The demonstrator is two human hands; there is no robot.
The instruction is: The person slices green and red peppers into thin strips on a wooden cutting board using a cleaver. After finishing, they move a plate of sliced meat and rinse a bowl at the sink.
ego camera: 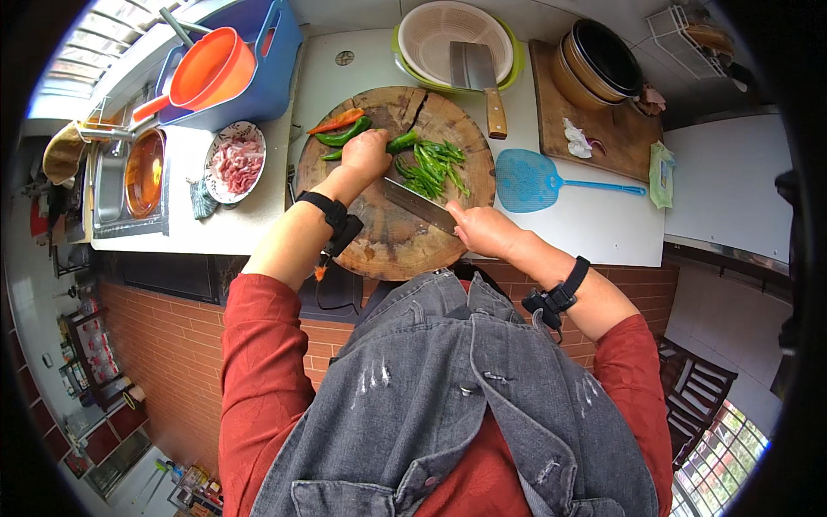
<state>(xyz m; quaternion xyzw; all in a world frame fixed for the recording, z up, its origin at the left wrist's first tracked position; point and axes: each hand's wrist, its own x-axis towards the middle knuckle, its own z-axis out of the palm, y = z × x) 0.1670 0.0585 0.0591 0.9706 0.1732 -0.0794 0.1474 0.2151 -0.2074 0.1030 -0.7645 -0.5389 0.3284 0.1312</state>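
On a round wooden chopping block (381, 239) lie sliced green peppers (434, 167), whole green peppers (345, 134) and an orange-red pepper (337, 121). My right hand (481, 227) grips a knife with a wide metal blade (418, 205), its blade low over the block below the slices. At the block's upper left, my left hand (366, 154) is closed around a green pepper, whose end (405, 141) sticks out to the right. The fingers hide the rest of it.
A cleaver (470, 68) rests across a strainer basket (420, 22) behind the block. A bowl of sliced raw meat (236, 165) and a blue tub (274, 71) stand left. A blue fly swatter (526, 181), a wooden board (549, 123) and stacked pots (597, 64) are right.
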